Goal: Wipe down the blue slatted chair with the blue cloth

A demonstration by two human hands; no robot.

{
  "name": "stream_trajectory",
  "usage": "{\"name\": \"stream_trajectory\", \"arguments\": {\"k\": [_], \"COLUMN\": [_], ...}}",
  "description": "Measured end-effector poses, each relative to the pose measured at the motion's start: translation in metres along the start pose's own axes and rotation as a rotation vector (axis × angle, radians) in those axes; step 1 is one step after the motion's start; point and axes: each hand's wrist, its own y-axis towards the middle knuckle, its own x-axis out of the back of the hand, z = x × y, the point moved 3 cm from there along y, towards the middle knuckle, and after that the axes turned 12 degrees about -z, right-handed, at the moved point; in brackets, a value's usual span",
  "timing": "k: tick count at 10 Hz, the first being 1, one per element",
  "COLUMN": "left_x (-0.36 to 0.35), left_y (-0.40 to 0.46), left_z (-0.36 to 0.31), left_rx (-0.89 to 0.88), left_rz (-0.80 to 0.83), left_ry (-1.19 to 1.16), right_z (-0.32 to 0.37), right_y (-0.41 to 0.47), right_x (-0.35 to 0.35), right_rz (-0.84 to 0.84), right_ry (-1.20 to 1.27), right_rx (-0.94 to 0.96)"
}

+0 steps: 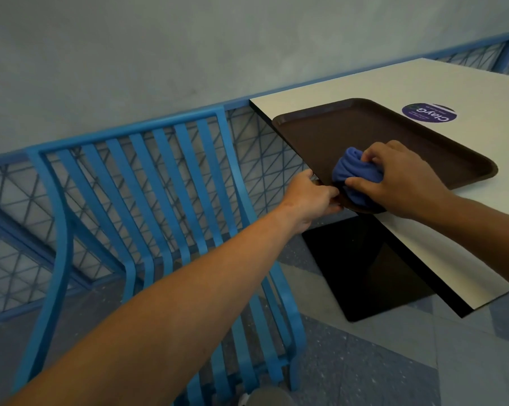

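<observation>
cloth: blue cloth [355, 174] is bunched into a wad on the near corner of the brown tray [379, 136], which lies on the white tabletop [452, 92] and overhangs its edge.
right hand: right hand [399, 183] is curled over the wad, thumb and fingertips pinching it from both sides.
left hand: left hand [312, 197] is closed on the tray's near rim, thumb on top, fingers below; tray appears to be steadied by it.
chair: blue slatted chair [165, 206] is parked left of the tabletop, back against a blue mesh railing [262, 142]. It is not touched by either hand; no wiping judged done yet.
cloth handling: judged light, soft, fully limp; no shape will be held once lifted. Best taken as a wad in the palm, loose ends tucked in so they are not caught in the gaps. Wet or dry cannot be told.
chair handling: judged rigid, probably painted metal, smooth. Narrow curved slats with open gaps; the cloth should be wrapped partly round each slat and run along its length. Top rail is the obvious spot for a steadying grip.
risk: the overhanging tray could be tipped when the left hand's grip is released.
other: round purple sticker [430, 113] on the tabletop, black table base [364, 268] on the floor.
</observation>
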Motion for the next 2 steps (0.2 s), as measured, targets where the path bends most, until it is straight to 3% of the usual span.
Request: {"name": "stream_trajectory", "arguments": {"k": [2], "left_x": [0.007], "left_y": [-0.013], "left_z": [-0.006], "left_rx": [-0.011], "left_rz": [0.030], "left_ry": [0.040], "right_z": [0.015], "right_y": [0.001], "right_x": [0.008], "right_rz": [-0.106], "right_ry": [-0.070], "right_rx": [0.142]}}
